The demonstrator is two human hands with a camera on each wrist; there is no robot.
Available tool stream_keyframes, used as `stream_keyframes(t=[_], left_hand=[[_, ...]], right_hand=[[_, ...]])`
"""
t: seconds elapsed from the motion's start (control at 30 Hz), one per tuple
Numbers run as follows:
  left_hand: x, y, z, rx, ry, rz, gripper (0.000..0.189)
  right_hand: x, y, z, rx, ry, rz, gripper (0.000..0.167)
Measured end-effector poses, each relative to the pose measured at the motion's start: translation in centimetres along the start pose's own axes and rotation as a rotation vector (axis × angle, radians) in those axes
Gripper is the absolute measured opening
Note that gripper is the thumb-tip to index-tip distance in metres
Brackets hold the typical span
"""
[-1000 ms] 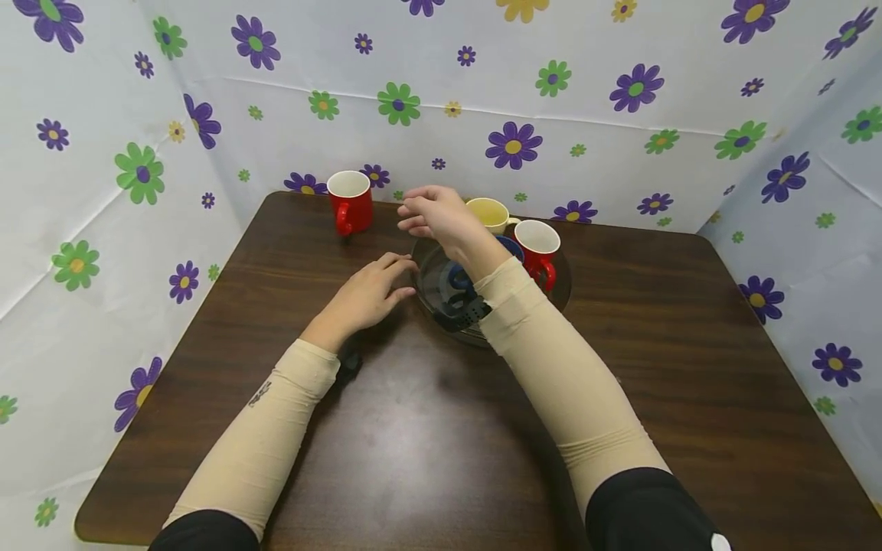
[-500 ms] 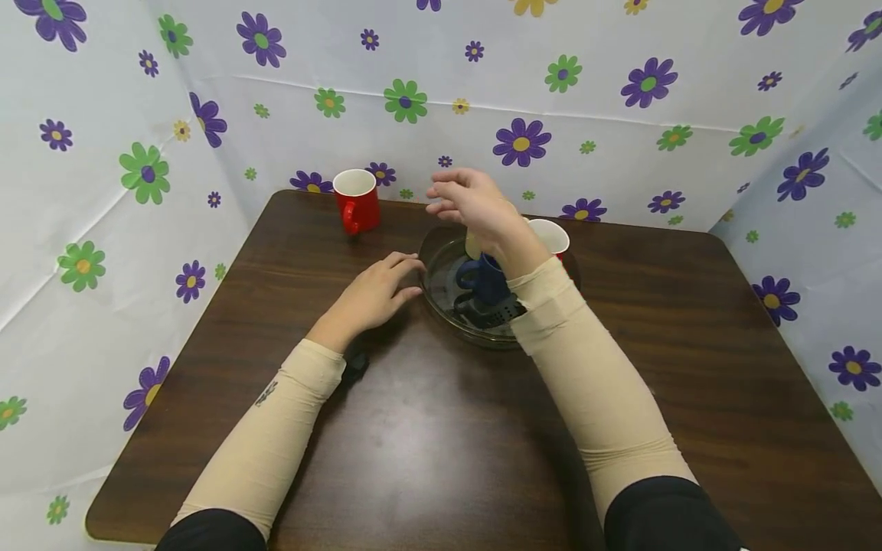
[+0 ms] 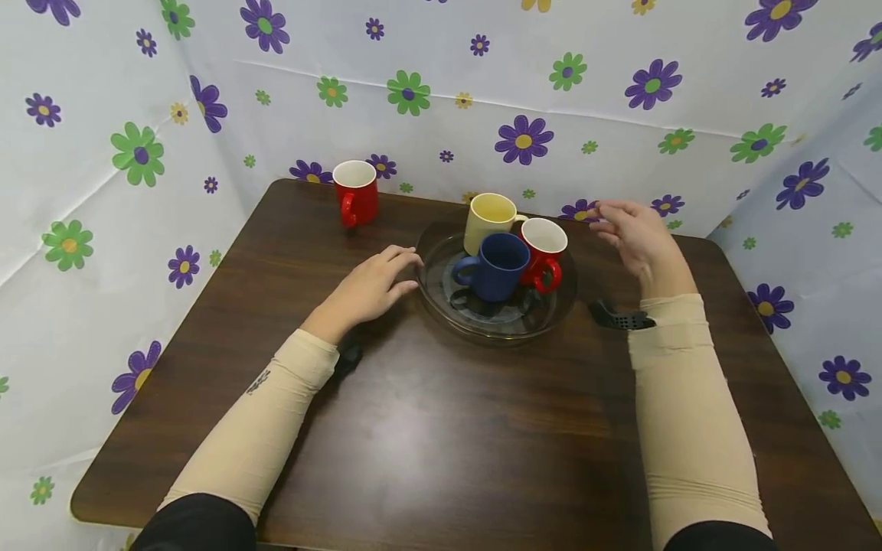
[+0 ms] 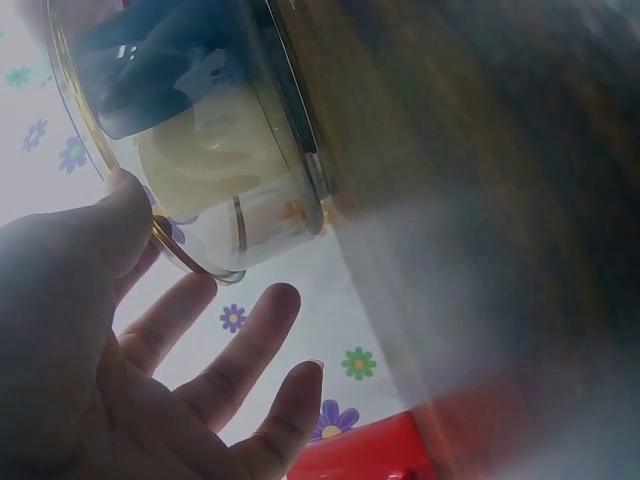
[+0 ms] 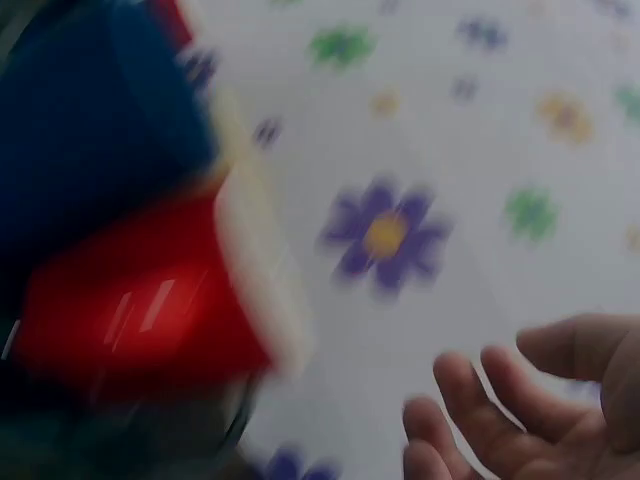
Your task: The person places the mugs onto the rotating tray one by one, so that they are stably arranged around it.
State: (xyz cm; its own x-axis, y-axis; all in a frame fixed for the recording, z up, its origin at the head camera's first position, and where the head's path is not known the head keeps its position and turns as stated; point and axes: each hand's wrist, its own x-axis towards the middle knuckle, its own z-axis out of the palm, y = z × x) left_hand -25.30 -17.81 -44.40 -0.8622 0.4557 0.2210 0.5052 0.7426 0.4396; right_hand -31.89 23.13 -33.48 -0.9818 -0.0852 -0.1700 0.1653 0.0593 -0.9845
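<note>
The big see-through bowl [image 3: 439, 285] sits on the brown tabletop [image 3: 413, 451]. Inside it, the blue mug [image 3: 498, 269] is nearest the person, the yellow mug [image 3: 482, 231] is behind it, and one red mug [image 3: 540, 249] is on the bowl's right side. They stand upright and close together, probably so that they all fit on the bowl's round bottom. The other red mug [image 3: 357, 200] stands outside, well apart from the bowl, to its left and toward the back. Its handle points toward the person, which should make it easy to grab.

The left hand [image 3: 364, 289] is at the bowl's left rim, maybe to steady it. Its fingers are spread and bent a little, not wrapped around anything; I can't tell how hard they touch the glass. The right hand [image 3: 642, 241] is to the right of the bowl, apart from it, perhaps so it won't bump the mugs. Its fingers are loosely bent and hold nothing.

Count them: four mugs, two red, one blue, one yellow. Three are in the bowl, one is out. There is one bowl.
</note>
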Motion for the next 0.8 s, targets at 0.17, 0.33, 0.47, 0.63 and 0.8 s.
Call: stream_keyframes(t=[0.17, 0.33, 0.47, 0.63, 0.8], left_hand=[[0.1, 0.0, 0.0, -0.004, -0.009, -0.003, 0.039], [0.1, 0.2, 0.1, -0.02, -0.011, 0.003, 0.039], [0.0, 0.3, 0.1, -0.028, -0.016, -0.009, 0.04], [-0.1, 0.5, -0.4, -0.047, -0.044, -0.035, 0.041], [0.0, 0.3, -1.2, -0.059, -0.098, -0.033, 0.043]], right_hand=[[0.2, 4.4, -3.1, -0.057, -0.139, 0.066, 0.023], [-0.3, 6.6, -3.7, -0.174, -0.191, 0.058, 0.035], [-0.7, 7.2, -3.3, -0.352, -0.187, 0.049, 0.046], [-0.6, 7.8, -2.5, -0.426, -0.206, -0.015, 0.053], [-0.4, 8.8, -2.4, -0.4, -0.196, -0.048, 0.053]])
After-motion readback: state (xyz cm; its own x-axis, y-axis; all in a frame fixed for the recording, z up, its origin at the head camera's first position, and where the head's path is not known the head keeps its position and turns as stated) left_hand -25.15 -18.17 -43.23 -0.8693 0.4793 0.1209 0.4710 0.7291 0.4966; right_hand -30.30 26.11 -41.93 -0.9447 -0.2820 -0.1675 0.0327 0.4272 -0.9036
